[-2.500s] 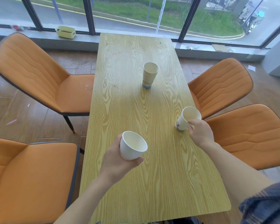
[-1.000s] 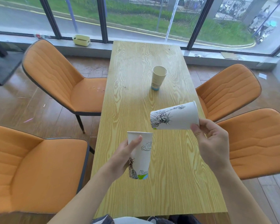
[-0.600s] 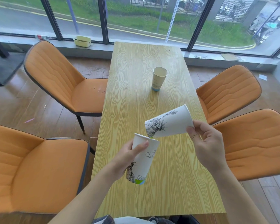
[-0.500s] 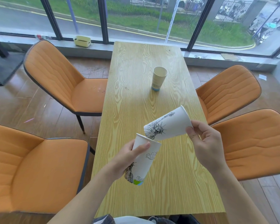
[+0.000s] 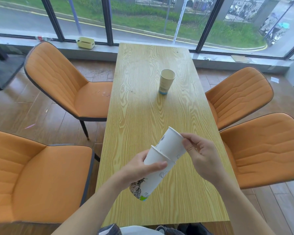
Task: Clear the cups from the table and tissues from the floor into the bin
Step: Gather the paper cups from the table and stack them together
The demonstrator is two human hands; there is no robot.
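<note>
My left hand (image 5: 139,168) grips a white printed paper cup (image 5: 153,177) tilted above the near half of the wooden table (image 5: 143,106). A second white cup (image 5: 171,144) sits partly pushed into its mouth, held at the rim by my right hand (image 5: 202,156). A third cup (image 5: 166,81), tan with a blue base, stands upright further along the table. No bin shows. A small white scrap (image 5: 274,79) lies on the floor at the far right; I cannot tell if it is a tissue.
Four orange chairs flank the table: two on the left (image 5: 66,82) (image 5: 32,180) and two on the right (image 5: 238,94) (image 5: 265,146). A yellow box (image 5: 85,42) rests on the window sill beyond. Wooden floor surrounds everything.
My right hand has swung its cup around and slid its base into the cup in my left hand. Both hands stay above the near part of the table.
</note>
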